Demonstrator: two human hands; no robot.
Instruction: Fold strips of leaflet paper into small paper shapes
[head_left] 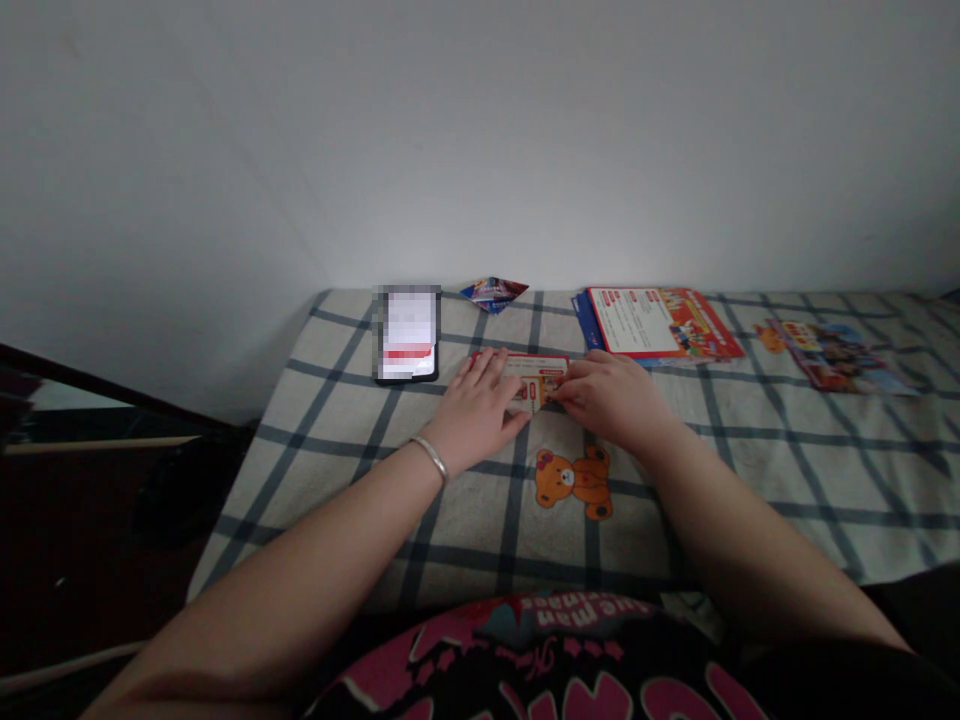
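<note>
A small red-and-white printed paper (pixel 534 393) lies on the checked cloth between my hands. Its near edges slant toward a point, as on a folded sheet. My left hand (pixel 480 405), with a silver bracelet at the wrist, rests flat on the paper's left part, fingers stretched out. At the paper's right side, my right hand (pixel 615 395) has its fingers closed on the edge; the fingertips partly cover it. Beyond the paper, near the wall, sits a folded blue diamond-shaped paper (pixel 495 293).
A phone (pixel 409 335) with a lit, blurred screen lies at the left. Behind my right hand is a stack of printed leaflets (pixel 660 325), with another colourful leaflet (pixel 844 355) farther right. The checked cloth (pixel 337 400) ends at the left edge; a white wall (pixel 480 140) stands behind.
</note>
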